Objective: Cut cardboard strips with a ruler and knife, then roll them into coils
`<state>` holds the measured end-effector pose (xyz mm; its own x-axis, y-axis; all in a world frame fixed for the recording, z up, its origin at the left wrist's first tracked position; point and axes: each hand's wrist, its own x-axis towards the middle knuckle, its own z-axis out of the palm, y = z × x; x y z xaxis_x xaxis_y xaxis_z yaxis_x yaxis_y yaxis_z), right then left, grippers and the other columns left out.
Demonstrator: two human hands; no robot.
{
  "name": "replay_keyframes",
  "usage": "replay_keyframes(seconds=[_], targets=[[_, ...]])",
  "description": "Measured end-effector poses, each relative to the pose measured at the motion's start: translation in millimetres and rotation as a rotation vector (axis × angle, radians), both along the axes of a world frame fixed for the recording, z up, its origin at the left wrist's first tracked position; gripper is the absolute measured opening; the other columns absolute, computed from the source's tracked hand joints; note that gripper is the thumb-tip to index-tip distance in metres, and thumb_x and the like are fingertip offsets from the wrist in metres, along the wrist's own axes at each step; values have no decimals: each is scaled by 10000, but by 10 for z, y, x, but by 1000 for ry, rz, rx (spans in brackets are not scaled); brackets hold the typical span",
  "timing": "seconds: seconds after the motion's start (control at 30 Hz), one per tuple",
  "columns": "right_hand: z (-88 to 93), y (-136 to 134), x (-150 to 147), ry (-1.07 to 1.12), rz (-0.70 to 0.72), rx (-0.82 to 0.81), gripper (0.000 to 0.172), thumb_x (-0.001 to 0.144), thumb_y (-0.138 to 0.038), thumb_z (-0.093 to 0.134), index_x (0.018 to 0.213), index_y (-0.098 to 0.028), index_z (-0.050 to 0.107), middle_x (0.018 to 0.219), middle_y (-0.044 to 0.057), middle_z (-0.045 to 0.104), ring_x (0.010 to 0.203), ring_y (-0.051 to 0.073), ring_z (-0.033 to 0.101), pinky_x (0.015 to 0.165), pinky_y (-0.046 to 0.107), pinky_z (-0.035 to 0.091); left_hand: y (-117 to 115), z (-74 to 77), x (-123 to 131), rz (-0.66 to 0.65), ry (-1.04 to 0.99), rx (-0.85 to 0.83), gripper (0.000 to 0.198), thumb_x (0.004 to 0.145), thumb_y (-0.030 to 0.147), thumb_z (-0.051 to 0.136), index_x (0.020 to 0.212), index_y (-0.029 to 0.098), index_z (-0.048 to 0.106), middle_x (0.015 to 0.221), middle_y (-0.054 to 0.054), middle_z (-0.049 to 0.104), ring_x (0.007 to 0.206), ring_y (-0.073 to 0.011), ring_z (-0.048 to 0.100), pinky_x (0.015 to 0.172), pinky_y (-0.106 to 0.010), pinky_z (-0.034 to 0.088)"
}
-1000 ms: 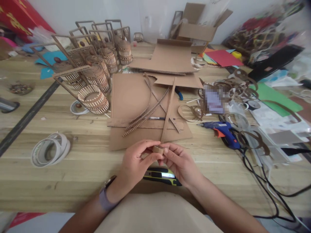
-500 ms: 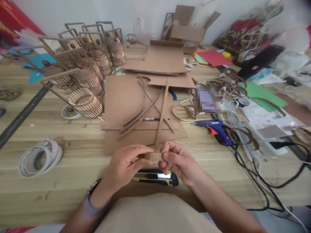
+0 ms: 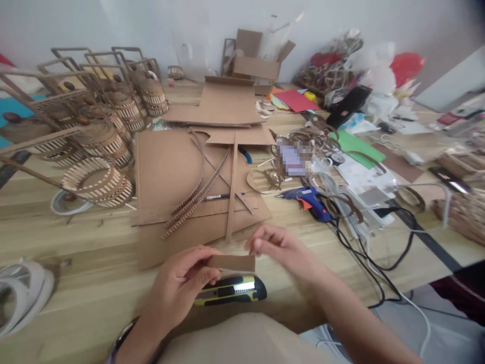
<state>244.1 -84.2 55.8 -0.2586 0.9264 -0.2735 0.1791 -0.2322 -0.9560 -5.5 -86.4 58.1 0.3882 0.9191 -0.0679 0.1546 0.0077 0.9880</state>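
A short brown cardboard strip (image 3: 237, 263) is pinched at its left end between the thumb and fingers of my left hand (image 3: 185, 278). My right hand (image 3: 282, 248) hovers just above the strip's right end, thumb and index finger pressed together; whatever may be between them is too small to make out. Below the strip, a yellow and black utility knife (image 3: 231, 290) lies on the table. Beyond my hands, a long cardboard strip (image 3: 232, 197) and several curved corrugated strips (image 3: 197, 202) rest on flat cardboard sheets (image 3: 162, 162).
Several small woven baskets (image 3: 96, 182) with tall handles stand at the left, with tape rolls (image 3: 26, 293) nearer me. A blue glue gun (image 3: 306, 199) and its cables lie at the right, near coiled strips and a green sheet (image 3: 358, 147).
My right hand has come away from the strip, which now shows flatter and longer from my left hand. The view has turned to the right.
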Motion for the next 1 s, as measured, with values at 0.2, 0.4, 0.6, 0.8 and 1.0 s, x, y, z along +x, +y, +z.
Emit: replay_keyframes(seconds=[0.2, 0.4, 0.6, 0.8, 1.0], targets=[[-86, 142, 991, -1360, -546, 351, 366, 887, -371, 552, 1086, -82, 658, 1079, 225, 661, 1049, 350, 603, 873, 451, 465, -64, 40, 6, 26, -14, -88, 256, 842, 474, 688, 889, 234, 767, 743, -9, 682, 635, -136, 643, 582, -189, 542], [-175, 121, 1165, -1426, -375, 89, 318, 876, -323, 545, 1074, -126, 699, 970, 161, 723, 845, 278, 673, 709, 343, 469, -112, 72, 19, 29, -7, -138, 256, 832, 477, 693, 894, 242, 772, 730, 1, 674, 638, -134, 647, 584, -186, 542], [-132, 178, 1325, -1351, -320, 131, 319, 922, -349, 475, 921, -172, 741, 925, 117, 726, 869, 248, 666, 737, 315, 459, -94, 52, 16, -3, 53, -29, 224, 854, 441, 679, 905, 245, 774, 758, -5, 693, 674, -141, 675, 629, -187, 546], [-195, 316, 1636, -1374, -348, 101, 260, 791, -329, 629, 962, -141, 684, 973, 144, 691, 898, 275, 641, 759, 338, 464, -61, -8, -35, -39, 130, 156, 182, 893, 375, 651, 935, 239, 766, 830, -12, 733, 706, -138, 695, 640, -172, 554], [-69, 329, 1809, -1361, -300, 50, 171, 723, -252, 661, 869, -193, 593, 841, 81, 659, 799, 250, 621, 687, 319, 438, -14, -16, -46, -98, 178, 422, 131, 931, 277, 624, 981, 240, 739, 889, 0, 761, 768, -126, 723, 700, -150, 571]])
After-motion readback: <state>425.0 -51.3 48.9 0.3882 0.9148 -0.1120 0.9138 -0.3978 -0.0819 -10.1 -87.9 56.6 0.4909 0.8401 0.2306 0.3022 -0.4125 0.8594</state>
